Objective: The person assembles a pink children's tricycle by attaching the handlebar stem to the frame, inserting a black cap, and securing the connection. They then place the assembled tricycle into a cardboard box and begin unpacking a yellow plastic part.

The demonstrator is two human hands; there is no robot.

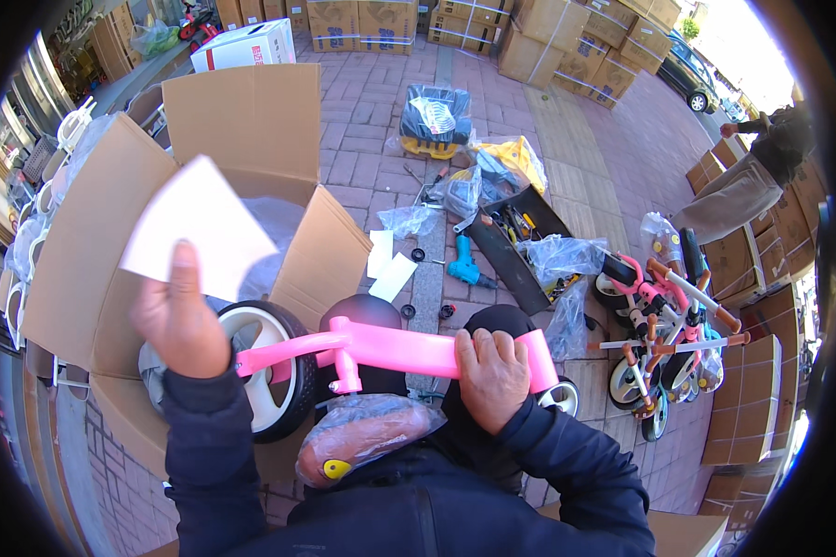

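Observation:
My left hand [184, 320] is closed on a white sheet of paper [200, 227], raised over the open cardboard box [241, 116], with the thumb on the sheet's face. My right hand [494, 376] wraps round the thick tube of a pink children's bike frame [395, 348], which lies across my lap. A wheel with a black tyre and cream spokes [297, 408] sits at the frame's left end. Another wheel [563, 399] shows beyond its right end, partly hidden. On my lap below the frame rests a brown saddle [372, 436] in clear plastic.
Ahead on the brick paving lie a teal power drill [467, 265], an open black toolbox [541, 210], white papers [395, 277] and small black parts. Pink and white small bikes [669, 325] stand at right. A person [748, 181] is beyond them. Stacked cartons [576, 42] line the back.

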